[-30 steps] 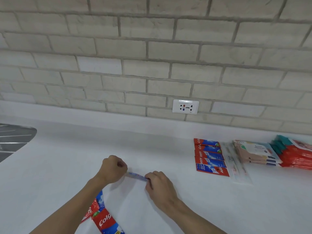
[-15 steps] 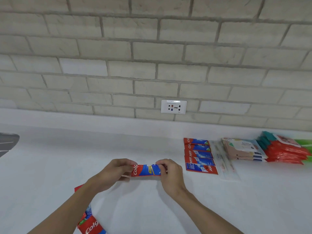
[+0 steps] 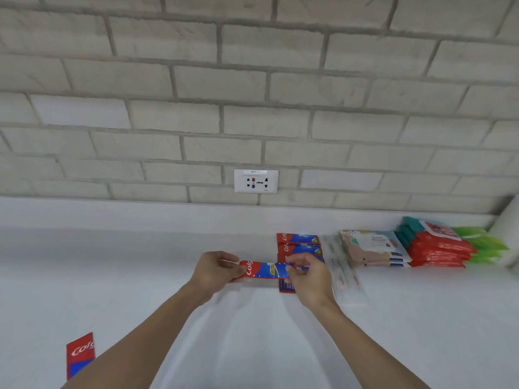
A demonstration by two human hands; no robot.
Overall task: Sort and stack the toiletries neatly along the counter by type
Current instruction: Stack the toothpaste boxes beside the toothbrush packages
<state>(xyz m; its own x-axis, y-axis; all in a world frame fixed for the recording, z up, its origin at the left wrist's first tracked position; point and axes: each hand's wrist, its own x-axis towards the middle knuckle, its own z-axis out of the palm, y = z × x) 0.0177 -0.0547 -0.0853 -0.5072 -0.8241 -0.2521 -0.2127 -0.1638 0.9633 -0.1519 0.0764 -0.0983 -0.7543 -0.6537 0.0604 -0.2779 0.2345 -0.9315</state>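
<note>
**Held item.** One toothpaste packet [image 3: 264,270], flat, red and blue, is carried just above the tabletop [image 3: 112,276]. The left hand [image 3: 217,272] pinches its red end and the right hand [image 3: 309,279] pinches the opposite end. Each grip is narrow, closed on the packet and on nothing else. The long axis runs from one grip to the other, roughly parallel to the brick wall [image 3: 252,80].

**Governing relation.** The row of toothpaste packets [image 3: 299,244] lies under and just beyond the right grip, its near end partly hidden by that hand. Whether the held packet touches the row cannot be told. The laid packets share the held packet's axis and step back toward the wall. The right hand is the nearer; the left grip hangs short of the row. Judgement: a short carry to the right and a lowering at the row's near end, with no turn needed.

**Surroundings.**
- Right of the right grip, in order: clear sleeves [image 3: 341,268], pale wipe packs [image 3: 373,248], red packs [image 3: 438,248], green packs [image 3: 488,242], each just beside the next.
- A loose packet [image 3: 80,353] lies well back and left of the left grip, unsorted.
- The tabletop is white and smooth.
- A socket [image 3: 256,181] sits on the wall beyond both grips
</note>
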